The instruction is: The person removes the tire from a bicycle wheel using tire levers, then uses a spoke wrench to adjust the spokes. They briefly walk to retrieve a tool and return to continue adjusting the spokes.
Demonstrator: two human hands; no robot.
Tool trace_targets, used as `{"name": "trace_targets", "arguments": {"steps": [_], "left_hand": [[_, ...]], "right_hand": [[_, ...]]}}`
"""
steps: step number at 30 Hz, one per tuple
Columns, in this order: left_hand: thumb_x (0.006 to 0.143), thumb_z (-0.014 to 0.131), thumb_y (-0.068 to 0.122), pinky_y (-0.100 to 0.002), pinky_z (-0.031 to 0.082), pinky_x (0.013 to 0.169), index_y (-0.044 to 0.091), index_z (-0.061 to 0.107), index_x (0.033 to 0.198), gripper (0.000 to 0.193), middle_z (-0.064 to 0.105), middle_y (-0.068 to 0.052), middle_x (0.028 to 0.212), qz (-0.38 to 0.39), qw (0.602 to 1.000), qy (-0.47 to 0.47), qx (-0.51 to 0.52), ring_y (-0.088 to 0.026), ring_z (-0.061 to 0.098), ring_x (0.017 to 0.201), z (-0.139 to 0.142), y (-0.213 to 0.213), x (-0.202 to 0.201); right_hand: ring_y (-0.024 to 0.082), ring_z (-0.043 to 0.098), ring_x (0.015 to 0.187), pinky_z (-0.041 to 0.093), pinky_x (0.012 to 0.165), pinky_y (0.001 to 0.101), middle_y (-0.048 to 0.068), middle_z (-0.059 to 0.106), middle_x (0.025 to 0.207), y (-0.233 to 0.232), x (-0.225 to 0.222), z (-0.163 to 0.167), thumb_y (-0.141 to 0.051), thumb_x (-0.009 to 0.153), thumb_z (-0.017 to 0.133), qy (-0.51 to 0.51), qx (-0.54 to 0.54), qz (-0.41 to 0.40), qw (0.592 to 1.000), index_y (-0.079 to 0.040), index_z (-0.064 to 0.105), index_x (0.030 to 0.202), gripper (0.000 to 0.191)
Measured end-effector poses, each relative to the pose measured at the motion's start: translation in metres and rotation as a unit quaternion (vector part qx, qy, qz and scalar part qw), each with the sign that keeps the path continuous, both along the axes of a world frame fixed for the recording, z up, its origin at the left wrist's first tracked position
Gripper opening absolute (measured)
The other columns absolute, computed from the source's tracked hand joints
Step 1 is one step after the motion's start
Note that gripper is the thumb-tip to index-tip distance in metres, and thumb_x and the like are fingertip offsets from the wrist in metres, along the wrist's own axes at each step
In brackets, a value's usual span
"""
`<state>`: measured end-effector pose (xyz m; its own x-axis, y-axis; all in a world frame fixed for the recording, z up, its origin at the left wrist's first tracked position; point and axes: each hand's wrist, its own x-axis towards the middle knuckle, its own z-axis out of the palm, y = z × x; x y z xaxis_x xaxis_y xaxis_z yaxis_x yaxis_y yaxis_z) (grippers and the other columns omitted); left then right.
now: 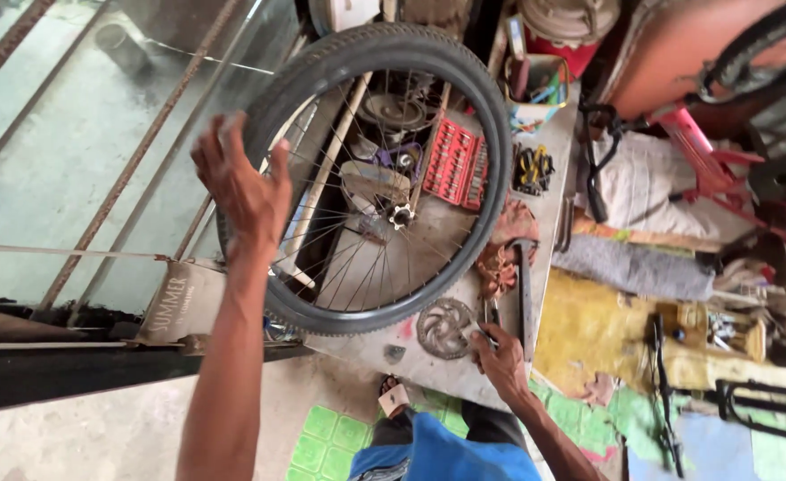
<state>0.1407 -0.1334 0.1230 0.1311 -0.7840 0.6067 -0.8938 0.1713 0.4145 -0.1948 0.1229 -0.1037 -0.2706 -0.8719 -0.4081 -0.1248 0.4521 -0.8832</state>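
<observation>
My left hand (241, 183) is raised and grips the black tyre of a spoked bicycle wheel (464, 80) at its left rim, holding it upright over a grey workbench (446, 370). The wheel's hub (401, 215) shows at its centre. My right hand (500, 352) rests on the bench's front part, fingers closed on a small metal tool beside a round brake disc (444, 328). A dark hammer-like tool (525, 294) lies just above that hand.
A red socket set (455, 163) and rusty rags (504, 249) lie on the bench behind the wheel. A red bicycle frame (722, 169) stands at right, a yellow cloth (589, 325) below it. Rusty bars and glass (99, 134) fill the left. Green floor tiles (321, 441) sit below.
</observation>
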Motion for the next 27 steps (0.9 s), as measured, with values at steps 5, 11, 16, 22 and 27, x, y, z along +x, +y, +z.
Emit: {"name": "trace_targets", "arguments": {"steps": [5,11,16,22,27], "left_hand": [[0.09,0.078,0.039,-0.06,0.034,0.109,-0.002,0.05,0.144,0.073,0.054,-0.026,0.137,0.001,0.999,-0.006,0.054,-0.043,0.049,0.127,-0.008,-0.035,0.009],[0.093,0.08,0.045,-0.056,0.049,0.092,-0.001,0.06,0.134,0.065,0.061,-0.024,0.125,0.017,0.996,0.012,0.09,-0.043,0.057,0.115,-0.009,-0.048,0.012],[0.092,0.084,0.046,-0.054,0.053,0.087,0.003,0.069,0.122,0.054,0.066,-0.017,0.117,0.056,0.998,0.003,0.038,-0.039,0.063,0.111,0.003,-0.034,-0.015],[0.095,0.084,0.043,-0.052,0.053,0.081,0.003,0.067,0.125,0.054,0.066,-0.017,0.111,0.05,0.997,-0.058,0.0,-0.037,0.065,0.104,0.03,0.028,-0.06],[0.089,0.083,0.041,-0.052,0.054,0.083,0.004,0.06,0.114,0.05,0.066,-0.018,0.105,0.009,0.996,-0.081,0.022,-0.037,0.066,0.099,0.073,0.069,-0.086]], "right_hand": [[0.013,0.06,0.051,0.048,0.048,0.0301,0.008,0.068,0.064,0.003,0.007,0.014,-0.023,0.094,0.069,0.0,-0.049,0.022,0.999,0.002,0.072,0.107,0.028],[0.013,0.063,0.058,0.05,0.054,0.0319,0.006,0.069,0.068,0.005,-0.018,0.005,-0.026,0.092,0.07,0.097,-0.09,0.017,0.991,-0.002,0.073,0.107,0.028],[0.016,0.062,0.055,0.05,0.054,0.0333,0.01,0.068,0.067,0.005,-0.049,-0.008,-0.032,0.092,0.071,0.08,-0.022,0.01,0.997,-0.002,0.076,0.099,0.031],[0.018,0.065,0.058,0.052,0.058,0.0337,0.014,0.071,0.069,-0.031,-0.069,-0.009,-0.036,0.096,0.069,0.091,-0.05,0.043,0.994,-0.003,0.075,0.099,0.034],[0.025,0.072,0.073,0.055,0.066,0.0372,0.016,0.074,0.083,-0.076,-0.062,0.007,-0.032,0.095,0.07,0.166,-0.249,0.029,0.954,-0.002,0.073,0.106,0.033]]}}
